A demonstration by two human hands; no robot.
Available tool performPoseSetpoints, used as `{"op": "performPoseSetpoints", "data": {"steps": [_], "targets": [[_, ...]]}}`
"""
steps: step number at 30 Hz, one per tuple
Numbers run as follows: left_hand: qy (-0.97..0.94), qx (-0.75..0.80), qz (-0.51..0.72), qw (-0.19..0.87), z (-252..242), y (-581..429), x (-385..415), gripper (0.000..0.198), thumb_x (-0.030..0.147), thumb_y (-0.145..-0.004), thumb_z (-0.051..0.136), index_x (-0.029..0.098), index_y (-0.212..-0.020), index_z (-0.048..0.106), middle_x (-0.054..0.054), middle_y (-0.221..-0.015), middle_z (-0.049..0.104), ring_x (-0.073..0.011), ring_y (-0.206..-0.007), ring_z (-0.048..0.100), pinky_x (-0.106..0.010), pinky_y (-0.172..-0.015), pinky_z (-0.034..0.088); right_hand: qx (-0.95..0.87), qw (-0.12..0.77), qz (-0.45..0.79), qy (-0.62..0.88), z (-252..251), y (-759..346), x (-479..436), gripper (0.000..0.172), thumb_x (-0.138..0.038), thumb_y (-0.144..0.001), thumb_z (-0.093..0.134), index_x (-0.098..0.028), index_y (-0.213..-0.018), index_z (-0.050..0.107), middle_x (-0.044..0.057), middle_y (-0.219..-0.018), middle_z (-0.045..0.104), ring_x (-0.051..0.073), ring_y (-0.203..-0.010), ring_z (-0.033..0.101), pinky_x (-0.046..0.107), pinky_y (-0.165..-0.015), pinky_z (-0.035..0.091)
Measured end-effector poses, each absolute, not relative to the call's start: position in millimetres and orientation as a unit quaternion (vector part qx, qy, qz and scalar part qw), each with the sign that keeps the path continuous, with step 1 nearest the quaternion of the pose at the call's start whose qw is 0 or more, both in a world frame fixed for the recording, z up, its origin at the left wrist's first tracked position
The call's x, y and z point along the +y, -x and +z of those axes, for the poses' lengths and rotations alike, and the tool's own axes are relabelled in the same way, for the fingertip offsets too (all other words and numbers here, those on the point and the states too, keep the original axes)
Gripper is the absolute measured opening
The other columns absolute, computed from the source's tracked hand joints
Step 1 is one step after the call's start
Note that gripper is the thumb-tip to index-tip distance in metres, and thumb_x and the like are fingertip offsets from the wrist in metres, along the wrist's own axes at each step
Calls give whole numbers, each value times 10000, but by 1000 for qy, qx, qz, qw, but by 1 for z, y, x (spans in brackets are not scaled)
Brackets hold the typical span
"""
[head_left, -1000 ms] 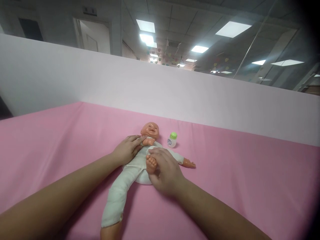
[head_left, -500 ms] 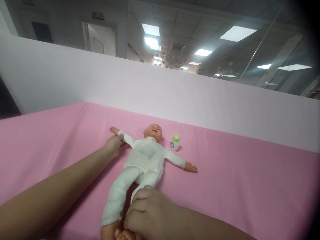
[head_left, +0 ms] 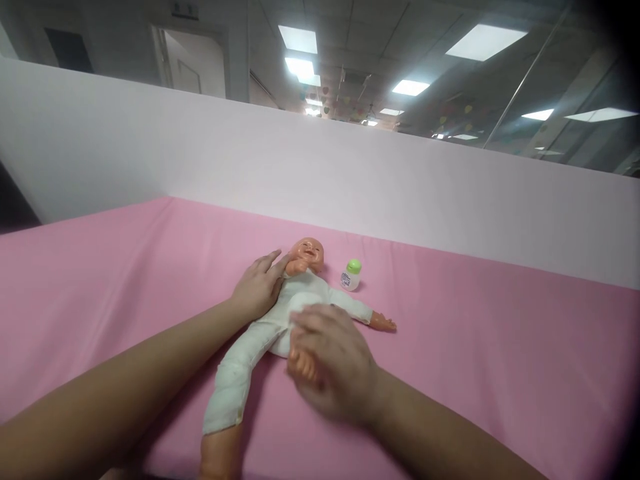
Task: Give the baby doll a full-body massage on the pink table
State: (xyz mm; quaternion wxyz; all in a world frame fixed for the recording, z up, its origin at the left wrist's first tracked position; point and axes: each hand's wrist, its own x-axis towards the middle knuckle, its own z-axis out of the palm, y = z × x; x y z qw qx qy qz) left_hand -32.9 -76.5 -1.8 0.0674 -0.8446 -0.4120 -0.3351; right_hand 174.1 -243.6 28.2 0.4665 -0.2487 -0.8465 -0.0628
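Note:
A baby doll [head_left: 303, 290] in a white cloth suit lies face up, head away from me. My left hand [head_left: 257, 287] is at the doll's arm on the left side, holding it folded up so that the doll's hand rests by its chin; some of my fingers are stretched out. My right hand [head_left: 340, 363], slightly blurred, is closed around a leg, with the foot bent up over the doll's belly. The other leg lies straight toward me. The doll's right-side arm is spread out. A small clear bottle with a green cap [head_left: 351, 275] stands near its head.
Pink sheeting [head_left: 450, 347] covers the surface beneath the doll. A white low wall [head_left: 375, 187] runs along the back and left. Beyond it are glass, a doorway and ceiling lights.
My left hand has moved right, folding the doll's arm in from its outstretched pose. My right hand has moved up and away from me, bending the leg toward the belly.

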Motion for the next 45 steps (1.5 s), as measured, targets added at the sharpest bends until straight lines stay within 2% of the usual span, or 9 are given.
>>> {"op": "performPoseSetpoints", "data": {"steps": [4, 11, 15, 19, 26, 30, 35, 40, 45], "targets": [[875, -393, -277, 56, -2, 33, -73, 576, 227, -1021, 394, 284, -1594, 376, -94, -1530, 530, -284, -1365, 514, -472, -1123, 432, -812, 460, -41, 357, 21, -189, -216, 298, -165, -868, 643, -240, -1153, 598, 122, -1339, 640, 288, -1301, 577, 524, -1077, 501], [862, -386, -325, -47, 4, 35, -77, 574, 238, -989, 424, 282, -1561, 419, -79, -1455, 596, -262, -1311, 568, -418, -1089, 462, -838, 432, -59, 329, 18, -187, -221, 429, -294, -801, 737, -224, -1201, 600, 130, -1351, 649, 337, -1363, 519, 557, -1127, 431], [738, -507, -419, -150, -2, 45, -67, 454, 394, -949, 537, 221, -1368, 569, -102, -1190, 718, -307, -1081, 682, -462, -955, 533, -846, 454, -73, 269, 25, -176, -242, 409, -403, -771, 771, -224, -1100, 607, 90, -1168, 725, 307, -1158, 628, 499, -1014, 480], [491, -545, -559, -387, -9, 57, -47, 259, 369, -883, 652, 192, -1068, 615, -83, -889, 718, -276, -800, 724, -420, -734, 602, -902, 399, 3, 166, 16, -159, -255, 446, -599, -792, 730, -223, -971, 572, 25, -922, 736, 191, -856, 662, 379, -876, 512], [363, -496, -609, -502, -11, 67, -35, 165, 276, -885, 670, 187, -1009, 608, -136, -922, 728, -282, -828, 753, -415, -750, 645, -962, 242, 44, 114, -30, -138, -251, 357, -556, -883, 690, -219, -910, 576, -21, -832, 704, 151, -829, 637, 322, -865, 481], [428, -515, -607, -429, -9, 64, -45, 242, 365, -914, 649, 208, -1093, 604, -117, -1026, 734, -280, -891, 745, -414, -780, 627, -958, 266, 36, 97, -28, -139, -251, 316, -519, -910, 672, -218, -930, 575, -19, -886, 730, 151, -839, 641, 325, -879, 483], [696, -521, -473, -142, -2, 51, -68, 437, 419, -965, 548, 205, -1346, 564, -123, -1223, 703, -311, -1077, 683, -468, -945, 551, -899, 418, -36, 126, 5, -148, -266, 131, -333, -926, 651, -224, -970, 595, 3, -1052, 762, 178, -928, 669, 354, -879, 523], [861, -386, -330, 28, -2, 35, -74, 537, 212, -987, 442, 237, -1521, 489, -98, -1492, 568, -292, -1369, 511, -463, -1160, 401, -840, 475, -103, 243, 21, -165, -255, 365, -325, -832, 759, -217, -1146, 607, 103, -1249, 702, 306, -1203, 616, 503, -1034, 514], [873, -387, -298, 17, 0, 34, -74, 580, 178, -975, 448, 275, -1546, 474, -92, -1504, 566, -289, -1352, 544, -451, -1123, 440, -810, 460, -60, 360, 12, -184, -212, 453, -190, -854, 649, -217, -1296, 551, 137, -1348, 630, 313, -1318, 559, 558, -1092, 488]]}}
